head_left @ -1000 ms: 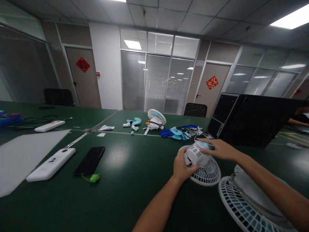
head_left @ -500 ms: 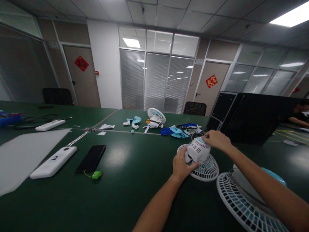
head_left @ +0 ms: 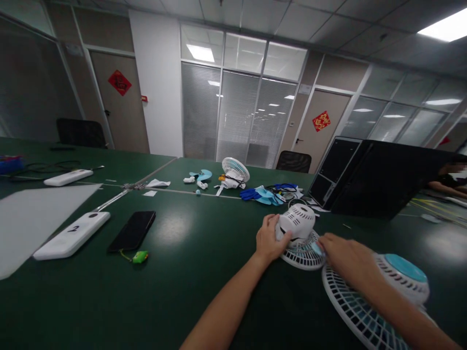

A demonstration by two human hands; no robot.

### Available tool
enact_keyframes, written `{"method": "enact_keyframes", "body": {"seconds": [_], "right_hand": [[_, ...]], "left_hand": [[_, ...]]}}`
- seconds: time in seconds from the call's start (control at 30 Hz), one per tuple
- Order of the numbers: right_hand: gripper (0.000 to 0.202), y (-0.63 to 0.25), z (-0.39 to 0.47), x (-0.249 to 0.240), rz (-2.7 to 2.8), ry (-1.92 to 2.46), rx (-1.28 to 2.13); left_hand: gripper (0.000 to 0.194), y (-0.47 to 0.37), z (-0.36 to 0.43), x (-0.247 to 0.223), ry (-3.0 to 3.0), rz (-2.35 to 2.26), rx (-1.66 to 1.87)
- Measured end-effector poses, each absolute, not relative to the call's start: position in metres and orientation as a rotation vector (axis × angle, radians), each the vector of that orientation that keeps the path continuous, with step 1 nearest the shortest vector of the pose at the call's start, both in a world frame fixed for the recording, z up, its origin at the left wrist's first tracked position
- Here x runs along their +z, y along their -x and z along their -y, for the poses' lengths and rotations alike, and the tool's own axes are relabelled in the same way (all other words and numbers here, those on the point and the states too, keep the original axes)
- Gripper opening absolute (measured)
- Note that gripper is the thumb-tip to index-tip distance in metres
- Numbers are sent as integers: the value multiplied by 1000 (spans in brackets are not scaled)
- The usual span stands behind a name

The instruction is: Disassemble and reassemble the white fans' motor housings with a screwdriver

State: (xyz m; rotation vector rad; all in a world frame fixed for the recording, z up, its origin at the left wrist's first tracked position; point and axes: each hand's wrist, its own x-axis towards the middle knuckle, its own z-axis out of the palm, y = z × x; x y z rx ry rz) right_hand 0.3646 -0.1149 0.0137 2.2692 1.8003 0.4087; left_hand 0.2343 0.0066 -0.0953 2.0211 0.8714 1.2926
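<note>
A small white fan [head_left: 296, 222] stands face down on the green table, its grille [head_left: 304, 257] against the top and its motor housing upward. My left hand [head_left: 270, 239] is wrapped around the left side of that housing. The housing's top is white with a dark hole in it. To the right of the fan, my right hand [head_left: 345, 253] pinches a light blue cap [head_left: 317, 249], somewhat blurred, just above the grille's edge. Under my right forearm lies a larger white fan [head_left: 341, 301], also face down, with a light blue disc [head_left: 405, 268] on its back.
Blue gloves, light blue blades [head_left: 268, 195] and cables lie behind the fan, near a black computer case [head_left: 379, 180]. Farther back sits another small fan [head_left: 233, 172]. A phone [head_left: 133, 231] and white power bank [head_left: 73, 236] lie left. A person's arm shows far right.
My right hand has moved down and to the right, off the top of the housing, carrying the light blue cap. My left hand stays on the fan.
</note>
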Motion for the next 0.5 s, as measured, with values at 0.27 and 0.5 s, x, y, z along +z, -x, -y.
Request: {"method": "enact_keyframes", "body": {"seconds": [0.27, 0.5], "right_hand": [[49, -354, 176, -89, -1880, -2191, 332], [41, -357, 182, -82, -1842, -2241, 256]], "left_hand": [[60, -257, -11, -39, -2209, -786, 1368], [67, -315, -19, -8, -2488, -765, 1034]]}}
